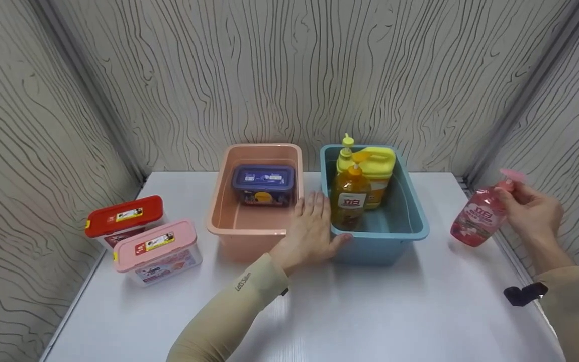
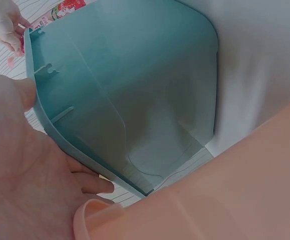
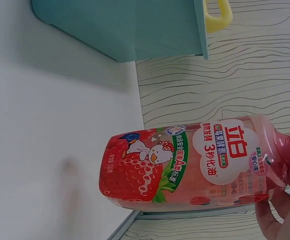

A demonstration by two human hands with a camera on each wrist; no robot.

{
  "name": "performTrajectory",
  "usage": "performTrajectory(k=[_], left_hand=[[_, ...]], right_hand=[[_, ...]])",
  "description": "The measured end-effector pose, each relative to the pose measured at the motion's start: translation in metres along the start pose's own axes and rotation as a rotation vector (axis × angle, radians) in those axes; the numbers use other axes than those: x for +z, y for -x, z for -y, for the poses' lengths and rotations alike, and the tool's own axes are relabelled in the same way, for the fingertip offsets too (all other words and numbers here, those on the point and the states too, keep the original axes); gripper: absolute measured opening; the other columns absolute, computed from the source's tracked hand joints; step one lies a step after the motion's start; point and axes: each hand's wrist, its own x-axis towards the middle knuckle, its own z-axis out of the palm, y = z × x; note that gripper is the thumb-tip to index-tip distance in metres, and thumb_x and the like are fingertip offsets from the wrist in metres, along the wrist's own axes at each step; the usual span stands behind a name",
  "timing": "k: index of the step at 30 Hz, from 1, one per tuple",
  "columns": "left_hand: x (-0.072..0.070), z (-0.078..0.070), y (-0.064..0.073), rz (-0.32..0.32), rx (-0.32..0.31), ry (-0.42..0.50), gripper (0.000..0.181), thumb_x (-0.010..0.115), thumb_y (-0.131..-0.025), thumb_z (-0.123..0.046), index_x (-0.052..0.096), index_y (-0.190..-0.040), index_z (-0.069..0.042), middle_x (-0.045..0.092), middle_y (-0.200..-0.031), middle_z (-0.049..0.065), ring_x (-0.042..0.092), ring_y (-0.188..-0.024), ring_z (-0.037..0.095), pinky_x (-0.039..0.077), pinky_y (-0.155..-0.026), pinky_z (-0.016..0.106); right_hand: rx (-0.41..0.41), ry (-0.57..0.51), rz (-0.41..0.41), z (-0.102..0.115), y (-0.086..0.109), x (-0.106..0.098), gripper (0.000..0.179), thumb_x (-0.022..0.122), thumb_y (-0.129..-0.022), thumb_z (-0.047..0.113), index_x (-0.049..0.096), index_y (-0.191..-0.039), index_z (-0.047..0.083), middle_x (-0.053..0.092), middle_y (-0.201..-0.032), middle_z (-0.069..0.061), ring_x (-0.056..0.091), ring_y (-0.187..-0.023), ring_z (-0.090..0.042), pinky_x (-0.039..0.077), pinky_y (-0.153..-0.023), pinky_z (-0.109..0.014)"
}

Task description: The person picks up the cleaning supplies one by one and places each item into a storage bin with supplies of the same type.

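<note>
My left hand point(image 1: 312, 234) lies with straight fingers across the neighbouring rims of a pink bin point(image 1: 249, 233) and a blue bin point(image 1: 390, 235). In the left wrist view its thumb and fingers touch the blue bin's rim. A pink pump bottle point(image 3: 185, 165) of dish soap hangs tilted at the right, its neck gripped by my right hand point(image 1: 536, 211). Inside the blue bin stand an amber pump bottle point(image 1: 350, 201) and a yellow jug point(image 1: 382, 171) with a handle. A dark blue lidded box point(image 1: 263, 178) sits in the pink bin.
On the table's left side are a red-lidded box point(image 1: 126, 216) and a pink-lidded box point(image 1: 159, 246), close together. Wood-grain panels point(image 1: 259, 70) enclose the white table point(image 1: 350, 311) at the back and both sides. The blue bin stands left of the held bottle.
</note>
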Motion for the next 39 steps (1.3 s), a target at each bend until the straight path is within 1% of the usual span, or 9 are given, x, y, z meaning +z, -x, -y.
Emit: performTrajectory(k=[2,4,6,8,10,12,15,21,39], left_hand=[[0.000,0.000,0.000,0.001,-0.002,0.006,0.106,0.033,-0.109,-0.081,0.018,-0.179,-0.002,0.017,-0.190,0.017,0.016,-0.179,0.037,0.014,-0.147,0.055],[0.000,0.000,0.000,0.000,-0.004,0.010,0.107,0.033,-0.109,-0.081,0.018,-0.179,-0.002,0.017,-0.190,0.017,0.016,-0.179,0.037,0.013,-0.147,0.055],[0.000,0.000,0.001,-0.002,-0.004,0.010,0.107,0.033,-0.109,-0.081,0.018,-0.179,-0.002,0.017,-0.190,0.017,0.016,-0.179,0.037,0.013,-0.147,0.055],[0.000,0.000,0.000,-0.004,-0.003,0.001,0.107,0.033,-0.109,-0.081,0.018,-0.179,-0.002,0.017,-0.190,0.017,0.016,-0.179,0.037,0.014,-0.147,0.055],[0.001,0.000,0.000,-0.005,-0.003,-0.011,0.107,0.032,-0.109,-0.082,0.019,-0.179,-0.002,0.018,-0.190,0.018,0.017,-0.179,0.037,0.015,-0.147,0.056],[0.001,0.000,0.000,-0.007,-0.007,-0.028,0.107,0.031,-0.109,-0.082,0.019,-0.179,-0.002,0.019,-0.190,0.018,0.018,-0.179,0.037,0.016,-0.146,0.055],[0.002,0.000,0.000,-0.011,-0.008,-0.042,0.107,0.031,-0.109,-0.082,0.020,-0.179,-0.002,0.020,-0.189,0.018,0.019,-0.178,0.037,0.017,-0.146,0.055],[0.002,-0.001,0.000,-0.034,0.002,-0.057,0.106,0.033,-0.110,-0.080,0.023,-0.178,0.000,0.024,-0.188,0.020,0.021,-0.178,0.038,0.019,-0.146,0.056],[0.001,0.000,-0.001,-0.016,-0.009,-0.011,0.107,0.034,-0.109,-0.081,0.019,-0.179,-0.002,0.019,-0.190,0.018,0.017,-0.179,0.037,0.015,-0.147,0.054]], right_hand=[[0.000,-0.011,0.005,0.003,0.001,0.000,0.069,0.069,-0.110,0.049,0.050,-0.166,0.015,0.069,-0.108,0.040,0.058,-0.094,0.013,0.052,-0.075,0.000],[-0.007,-0.005,0.009,0.007,0.003,0.000,0.070,0.069,-0.109,0.050,0.049,-0.167,0.015,0.078,-0.126,0.029,0.057,-0.095,0.015,0.051,-0.077,0.001],[-0.007,-0.014,0.007,0.011,0.004,0.000,0.071,0.071,-0.109,0.050,0.050,-0.166,0.016,0.075,-0.147,0.016,0.058,-0.096,0.017,0.051,-0.078,0.001],[-0.020,-0.017,0.001,0.016,0.006,0.001,0.071,0.072,-0.108,0.050,0.051,-0.165,0.015,0.075,-0.148,0.014,0.059,-0.096,0.018,0.052,-0.078,0.001],[-0.035,-0.027,0.002,0.021,0.008,0.002,0.070,0.073,-0.108,0.049,0.053,-0.165,0.014,0.081,-0.127,0.024,0.060,-0.095,0.017,0.052,-0.078,0.000],[-0.049,-0.046,0.013,0.025,0.010,0.002,0.069,0.073,-0.108,0.047,0.054,-0.164,0.012,0.073,-0.106,0.038,0.062,-0.095,0.016,0.053,-0.077,0.000],[-0.074,-0.065,0.033,0.031,0.012,0.002,0.068,0.072,-0.109,0.043,0.053,-0.165,0.010,0.064,-0.094,0.043,0.062,-0.095,0.015,0.053,-0.077,0.000],[-0.127,-0.092,0.041,0.040,0.015,0.002,0.064,0.076,-0.108,0.035,0.057,-0.161,0.003,0.066,-0.093,0.045,0.065,-0.091,0.015,0.055,-0.076,-0.001],[-0.200,-0.099,0.023,0.066,0.020,0.008,0.062,0.077,-0.106,0.038,0.064,-0.157,0.004,0.071,-0.100,0.039,0.067,-0.090,0.005,0.056,-0.079,-0.002]])
